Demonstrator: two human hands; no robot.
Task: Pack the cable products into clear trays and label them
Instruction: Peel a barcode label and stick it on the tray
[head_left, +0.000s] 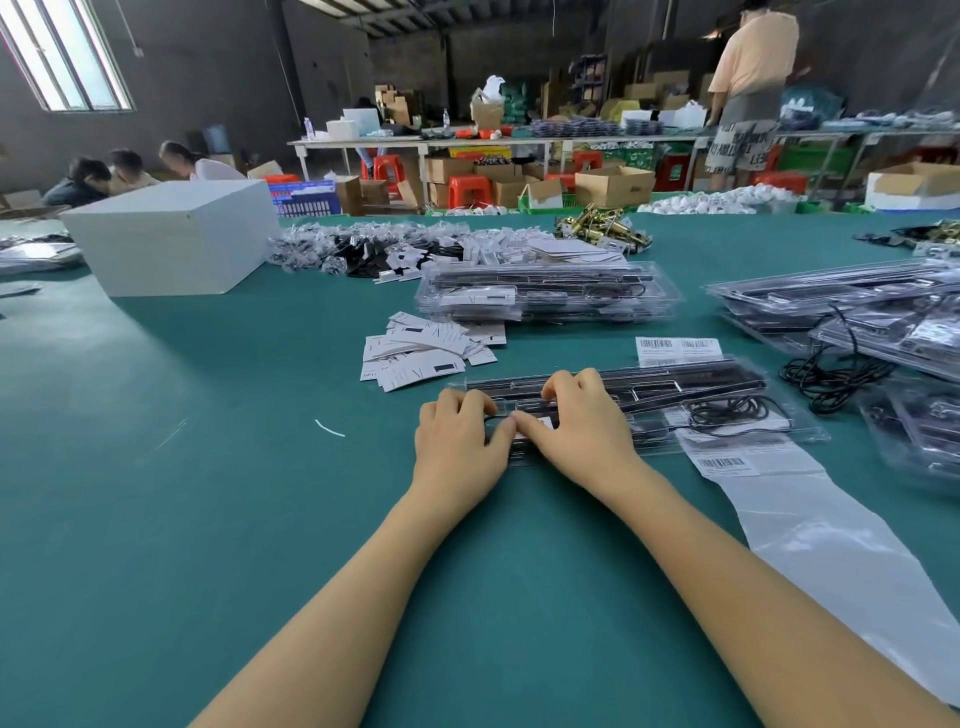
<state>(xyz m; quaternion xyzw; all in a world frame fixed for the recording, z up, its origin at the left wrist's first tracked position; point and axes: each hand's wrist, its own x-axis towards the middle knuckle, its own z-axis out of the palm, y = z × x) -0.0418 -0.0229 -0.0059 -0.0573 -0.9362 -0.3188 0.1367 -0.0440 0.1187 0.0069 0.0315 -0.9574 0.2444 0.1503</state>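
Both hands work the clear tray (649, 400) on the green counter (208, 467): left hand (460, 436) and right hand (576, 421), fingers curled, pinch its near-left end, seemingly seating a part. Next, likely a barcode label (724, 462).

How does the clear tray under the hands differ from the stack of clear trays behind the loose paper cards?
The tray under the hands lies single on the green table; the stack of trays is several high. The left hand and right hand press on the near tray; nothing touches the stack. The near tray sits close by the barcode label strip; the stack sits farther back. Both are clear plastic holding black parts.
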